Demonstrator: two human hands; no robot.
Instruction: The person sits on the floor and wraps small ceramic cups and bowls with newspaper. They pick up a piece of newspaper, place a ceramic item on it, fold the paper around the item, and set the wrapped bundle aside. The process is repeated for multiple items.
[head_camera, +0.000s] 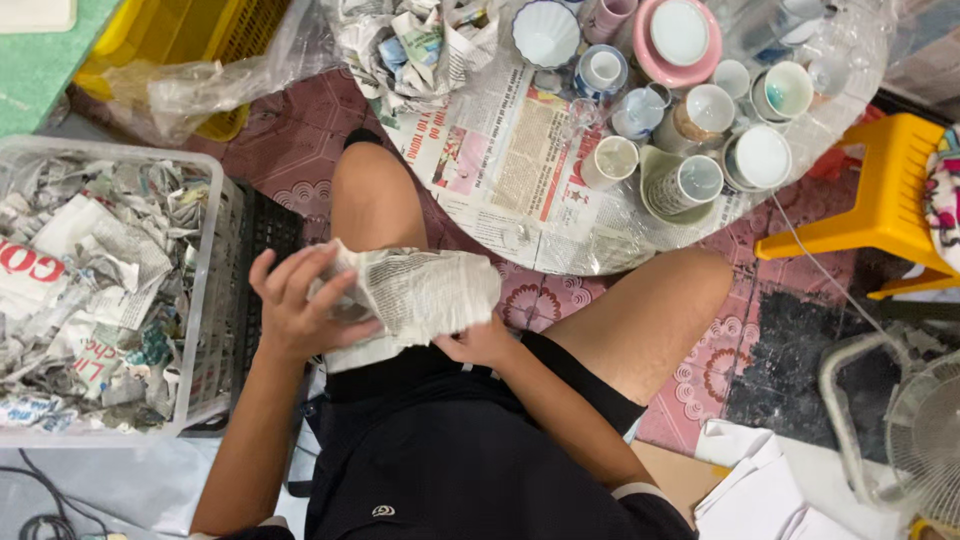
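A bundle wrapped in newspaper (420, 295) lies across my lap, between my bare knees. My left hand (300, 305) grips its left end, fingers curled over the paper. From underneath, my right hand (480, 345) supports the right end, mostly hidden by the bundle. What is inside the wrapping cannot be seen.
A clear plastic crate (205, 300) full of newspaper-wrapped bundles stands at the left. Ahead, a round tray (520, 235) lined with newspaper holds several ceramic cups and bowls. A yellow stool (885, 195) is at the right, a fan (925, 430) at lower right, a yellow basket (170, 40) at top left.
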